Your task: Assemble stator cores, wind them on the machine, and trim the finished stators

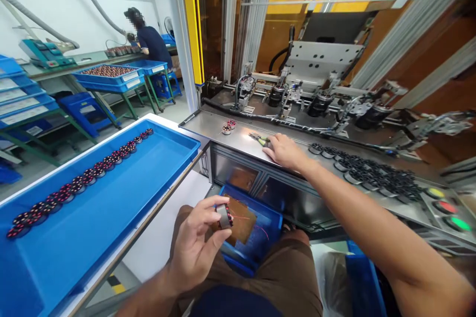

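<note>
My left hand (201,237) pinches a wound motor stator (224,216) between thumb and fingers, above my lap. Thin red wire ends hang beside it. My right hand (284,151) is closed around the green handles of small pliers (260,139), whose jaws point left, low over the metal ledge (208,126). Two wound stators (226,129) sit on that ledge left of the pliers. Farther right along it stand many dark stators (372,173) in rows, near my right forearm.
A blue tray (122,183) on my left carries a line of wound stators (89,177). Behind the ledge is a machine with several winding stations (320,104). Coloured buttons (446,207) are at the right. A blue bin (273,215) lies below; a co-worker (152,42) sits far left.
</note>
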Available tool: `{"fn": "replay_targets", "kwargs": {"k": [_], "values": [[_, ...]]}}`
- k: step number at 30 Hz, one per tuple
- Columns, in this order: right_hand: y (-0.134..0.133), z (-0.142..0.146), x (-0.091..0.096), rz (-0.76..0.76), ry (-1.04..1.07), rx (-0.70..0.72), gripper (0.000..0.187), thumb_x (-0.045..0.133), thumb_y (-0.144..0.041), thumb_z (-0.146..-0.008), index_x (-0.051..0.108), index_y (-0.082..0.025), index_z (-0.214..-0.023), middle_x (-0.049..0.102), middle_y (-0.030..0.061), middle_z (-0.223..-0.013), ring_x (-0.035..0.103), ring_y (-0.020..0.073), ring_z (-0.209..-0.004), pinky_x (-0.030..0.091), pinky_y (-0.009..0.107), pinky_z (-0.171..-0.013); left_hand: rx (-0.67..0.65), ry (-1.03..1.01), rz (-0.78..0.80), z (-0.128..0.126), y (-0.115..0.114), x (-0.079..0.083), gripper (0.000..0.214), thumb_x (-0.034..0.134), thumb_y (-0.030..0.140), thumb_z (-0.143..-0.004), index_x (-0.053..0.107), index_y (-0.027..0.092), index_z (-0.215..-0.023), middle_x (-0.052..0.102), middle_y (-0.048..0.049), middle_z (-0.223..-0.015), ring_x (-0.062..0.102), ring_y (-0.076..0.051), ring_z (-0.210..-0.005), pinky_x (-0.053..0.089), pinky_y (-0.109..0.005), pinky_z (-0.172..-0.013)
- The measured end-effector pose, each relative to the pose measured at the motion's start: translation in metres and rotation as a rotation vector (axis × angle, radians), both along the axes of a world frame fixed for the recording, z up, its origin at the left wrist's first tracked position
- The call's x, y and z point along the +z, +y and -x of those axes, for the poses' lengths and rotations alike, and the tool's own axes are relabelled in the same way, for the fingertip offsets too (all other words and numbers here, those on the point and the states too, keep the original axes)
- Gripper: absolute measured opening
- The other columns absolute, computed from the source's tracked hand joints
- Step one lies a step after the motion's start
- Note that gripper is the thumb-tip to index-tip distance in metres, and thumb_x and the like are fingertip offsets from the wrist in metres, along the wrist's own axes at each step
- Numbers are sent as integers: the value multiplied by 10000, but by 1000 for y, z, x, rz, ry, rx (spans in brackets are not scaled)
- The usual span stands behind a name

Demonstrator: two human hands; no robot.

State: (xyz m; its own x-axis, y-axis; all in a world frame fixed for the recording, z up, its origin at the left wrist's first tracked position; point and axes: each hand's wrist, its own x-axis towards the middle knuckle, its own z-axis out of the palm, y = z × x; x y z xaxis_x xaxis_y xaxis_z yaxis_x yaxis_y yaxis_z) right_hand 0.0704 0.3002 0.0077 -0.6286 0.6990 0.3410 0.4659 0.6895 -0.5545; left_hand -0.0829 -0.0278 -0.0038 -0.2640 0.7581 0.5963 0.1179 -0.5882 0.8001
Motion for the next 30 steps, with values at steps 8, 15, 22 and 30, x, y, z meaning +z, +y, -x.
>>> {"fn": "replay_targets", "kwargs": {"k": [8, 15, 22, 30], "values": [[-28, -50, 18, 328, 248, -22, 478, 496, -597, -930, 599, -175, -1131, 650, 119, -978, 618, 242, -857, 487, 411, -856, 59, 113, -10, -8, 0, 11, 431, 648, -28, -832, 627, 235, -1173, 605, -117, -1296, 584, -239, -1217, 500, -391, -1010], [-205, -103, -24, 808, 458, 201, 584, 554, -539, -928, 387, -287, -1428, 612, 103, -1124, 657, 233, -920, 560, 398, -834, -35, -34, 176, -22, 7, 11, 351, 649, 12, -851, 636, 222, -1133, 583, -127, -1302, 596, -226, -1200, 567, -304, -902], [-279, -109, -62, 479, 373, 239, 637, 607, -186, -895, 346, -262, -1471, 620, 102, -1125, 653, 204, -917, 571, 379, -875, -122, -6, 208, -38, 14, 16, 341, 633, 10, -858, 639, 217, -1130, 600, -131, -1268, 565, -248, -1246, 567, -332, -925], [-269, -92, -45, 315, 365, 339, 757, 591, -92, -807, 354, -238, -1511, 581, 115, -1230, 589, 246, -1111, 530, 397, -972, -127, 10, 229, -39, 13, 20, 326, 634, 21, -862, 643, 224, -1117, 610, -116, -1252, 582, -224, -1216, 564, -309, -913]]}}
